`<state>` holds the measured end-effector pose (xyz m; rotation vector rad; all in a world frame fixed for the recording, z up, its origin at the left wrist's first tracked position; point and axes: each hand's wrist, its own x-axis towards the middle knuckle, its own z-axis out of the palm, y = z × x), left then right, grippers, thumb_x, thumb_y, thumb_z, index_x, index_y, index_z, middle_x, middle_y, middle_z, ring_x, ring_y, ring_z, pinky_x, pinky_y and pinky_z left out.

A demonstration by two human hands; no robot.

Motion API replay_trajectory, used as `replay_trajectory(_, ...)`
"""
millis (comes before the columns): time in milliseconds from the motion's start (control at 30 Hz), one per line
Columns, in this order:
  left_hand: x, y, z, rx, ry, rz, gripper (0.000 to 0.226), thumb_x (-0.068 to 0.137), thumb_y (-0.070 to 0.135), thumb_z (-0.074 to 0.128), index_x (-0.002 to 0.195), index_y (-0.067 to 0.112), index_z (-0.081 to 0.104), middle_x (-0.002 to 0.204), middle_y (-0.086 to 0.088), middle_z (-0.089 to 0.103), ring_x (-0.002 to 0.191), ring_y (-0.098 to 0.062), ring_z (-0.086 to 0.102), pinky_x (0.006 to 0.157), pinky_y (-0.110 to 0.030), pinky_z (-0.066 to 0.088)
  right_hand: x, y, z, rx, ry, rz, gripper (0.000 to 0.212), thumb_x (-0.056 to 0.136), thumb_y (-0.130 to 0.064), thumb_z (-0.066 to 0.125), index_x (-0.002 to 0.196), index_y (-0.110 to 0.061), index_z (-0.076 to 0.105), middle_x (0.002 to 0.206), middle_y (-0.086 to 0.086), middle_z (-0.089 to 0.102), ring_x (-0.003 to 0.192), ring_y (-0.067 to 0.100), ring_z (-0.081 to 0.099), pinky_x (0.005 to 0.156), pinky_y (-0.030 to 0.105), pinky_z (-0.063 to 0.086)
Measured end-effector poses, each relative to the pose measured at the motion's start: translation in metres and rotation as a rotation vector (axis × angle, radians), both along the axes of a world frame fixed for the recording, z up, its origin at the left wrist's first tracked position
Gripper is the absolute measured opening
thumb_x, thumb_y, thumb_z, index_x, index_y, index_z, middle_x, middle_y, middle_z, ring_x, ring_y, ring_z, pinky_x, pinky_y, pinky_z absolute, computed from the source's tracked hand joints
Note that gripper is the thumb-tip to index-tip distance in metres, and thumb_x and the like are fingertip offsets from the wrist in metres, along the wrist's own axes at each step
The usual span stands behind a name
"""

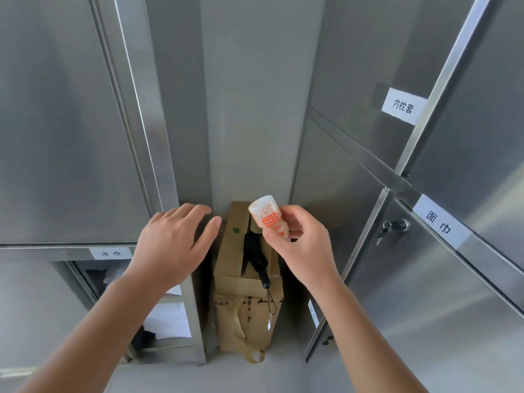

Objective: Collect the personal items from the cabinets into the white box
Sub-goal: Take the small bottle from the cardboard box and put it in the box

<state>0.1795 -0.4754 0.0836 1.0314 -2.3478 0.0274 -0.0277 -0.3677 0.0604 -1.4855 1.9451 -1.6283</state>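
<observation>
White bottle (pixel 268 216) orange print; black umbrella (pixel 255 255); brown carton (pixel 249 279)

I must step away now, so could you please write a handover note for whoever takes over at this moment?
Left hand: open, empty, by the steel cabinet edge.
Right hand: holds a small white bottle with orange print, above the cardboard box.
Black folded umbrella: lies on top of the cardboard box.
Lower left cabinet: open, white cloth inside.
White box: not in view.
Done: bottle in hand.
Left: place it in the white box; probably the umbrella too, then check the cabinets.
</observation>
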Motion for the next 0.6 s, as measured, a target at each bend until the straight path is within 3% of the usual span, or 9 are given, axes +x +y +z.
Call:
replay_trajectory(300,0.108,-0.027,0.003,-0.007,0.085,0.185,0.046,0.098,0.055,0.025,0.108,0.027,0.061,0.101,0.009,0.067,0.085,-0.023,0.062,0.073,-0.032,0.038,0.086,-0.063,0.011,-0.018,0.008,0.215,0.033,0.085,-0.037,0.078,0.115,-0.03,0.067,0.104,-0.022,0.071,0.098,0.0,0.067,0.078,0.014,0.055)
replay_trajectory(433,0.195,-0.028,-0.006,0.046,0.071,0.316,0.046,0.097,0.055,0.026,0.109,0.026,0.06,0.105,0.005,0.068,0.091,-0.027,0.064,0.075,-0.035,0.044,0.166,-0.099,0.009,0.008,-0.005,0.365,0.032,0.084,-0.032,0.079,0.113,-0.027,0.068,0.101,-0.018,0.072,0.093,0.004,0.068,0.081,0.023,0.057)
replay_trajectory(600,0.317,0.002,-0.022,0.079,0.069,0.584,0.047,0.098,0.057,0.025,0.11,0.028,0.06,0.102,0.007,0.068,0.088,-0.022,0.064,0.072,-0.035,0.043,0.291,-0.137,-0.005,0.057,-0.076,0.629,0.028,0.083,-0.021,0.08,0.108,-0.024,0.07,0.097,-0.014,0.073,0.087,0.008,0.068,0.079,0.025,0.056)
